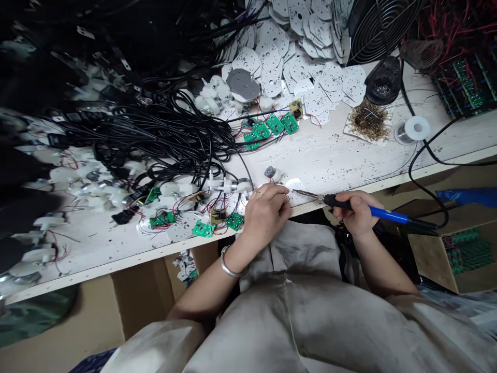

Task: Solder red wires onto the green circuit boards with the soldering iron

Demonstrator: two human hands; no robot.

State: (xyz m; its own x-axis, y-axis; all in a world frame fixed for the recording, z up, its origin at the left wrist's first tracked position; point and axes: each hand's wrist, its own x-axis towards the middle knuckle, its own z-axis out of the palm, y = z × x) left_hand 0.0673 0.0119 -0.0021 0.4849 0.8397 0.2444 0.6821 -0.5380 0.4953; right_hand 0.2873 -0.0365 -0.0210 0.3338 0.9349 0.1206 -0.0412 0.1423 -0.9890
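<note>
My right hand (360, 213) is closed around the blue and black handle of a soldering iron (388, 214). The iron's metal tip points left, over a white perforated circuit board (295, 184) at the table's front edge. My left hand (266, 213), with a bracelet at the wrist, is closed beside that board, fingertips bent down at its left side. What the left fingers pinch is hidden beneath them. Just behind them sits a small part with a round grey top (270, 172), with thin wires running down toward the fingers.
Black cables (166, 140), white plastic parts and small green circuit boards (275, 124) cover the left and middle. White boards (267, 52) are heaped behind. A solder spool (417, 128), a residue-covered pad (367, 122) and a black fan (382, 28) stand right. The iron's cord (421, 190) loops there.
</note>
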